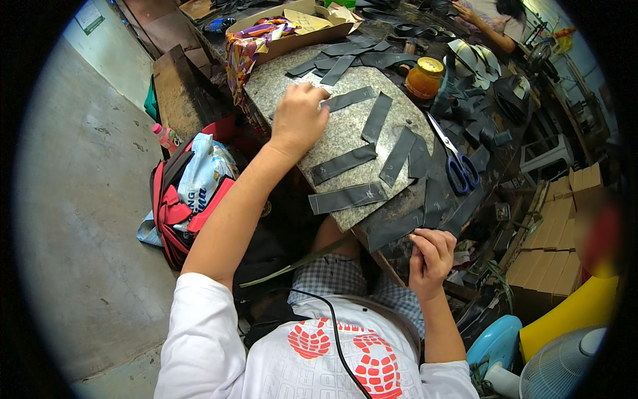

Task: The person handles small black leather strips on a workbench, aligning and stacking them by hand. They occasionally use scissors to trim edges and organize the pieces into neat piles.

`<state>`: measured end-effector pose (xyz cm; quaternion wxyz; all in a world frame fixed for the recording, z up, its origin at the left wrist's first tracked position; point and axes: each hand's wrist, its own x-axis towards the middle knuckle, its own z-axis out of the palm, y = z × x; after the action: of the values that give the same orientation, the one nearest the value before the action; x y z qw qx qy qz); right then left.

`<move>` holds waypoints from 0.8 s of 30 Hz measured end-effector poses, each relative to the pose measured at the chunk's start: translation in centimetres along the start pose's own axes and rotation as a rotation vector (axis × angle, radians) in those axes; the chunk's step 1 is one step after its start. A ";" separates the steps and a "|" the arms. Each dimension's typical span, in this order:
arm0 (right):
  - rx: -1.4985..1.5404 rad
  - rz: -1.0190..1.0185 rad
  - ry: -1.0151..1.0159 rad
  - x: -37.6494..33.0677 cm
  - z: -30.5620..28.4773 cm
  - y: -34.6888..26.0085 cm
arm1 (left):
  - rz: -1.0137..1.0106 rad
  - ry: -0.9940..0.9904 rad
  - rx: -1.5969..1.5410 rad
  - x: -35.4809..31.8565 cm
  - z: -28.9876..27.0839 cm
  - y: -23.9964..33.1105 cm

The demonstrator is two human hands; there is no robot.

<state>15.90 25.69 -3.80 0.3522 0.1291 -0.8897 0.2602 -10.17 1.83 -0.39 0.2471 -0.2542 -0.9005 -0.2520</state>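
Observation:
My left hand [299, 118] is over the left side of a speckled stone slab, its fingers curled together at the near end of a dark grey strip [352, 99] of leather-like material. Several similar strips, some with pale marks, are spread over the slab [312, 149], among them a strip [349, 197] at its front edge. My right hand [433, 258] is by the table's front edge, fingers bent and closed toward the thumb. Its fingertips meet the edge of another dark strip [392, 231]; whether anything is pinched there is hidden. Blue-handled scissors [458, 166] lie at the slab's right.
An orange jar with a yellow lid [425, 78] stands beyond the scissors. A cardboard box [312, 33] with colourful wrapping sits at the back. Left of me is a red bag [174, 213]; a fan [565, 366] and cartons [548, 233] are to the right. Another person's arm [485, 30] shows far right.

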 end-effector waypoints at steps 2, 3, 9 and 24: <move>0.000 -0.005 0.001 0.0 0.0 0.0 | -0.075 0.013 0.047 0.7 -0.1 -0.5; -0.002 -0.002 0.001 0.1 0.0 0.0 | 0.012 -0.020 0.047 1.0 0.1 -0.4; 0.004 -0.002 -0.013 0.1 -0.1 0.0 | 0.256 -0.282 0.335 2.7 2.8 0.9; 0.016 0.020 -0.011 0.2 0.0 0.0 | 0.084 -0.239 -0.548 9.1 -1.4 -1.4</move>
<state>15.79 25.67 -3.70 0.3434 0.1243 -0.8908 0.2703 -17.38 3.00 5.42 0.0717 -0.3763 -0.8104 -0.4433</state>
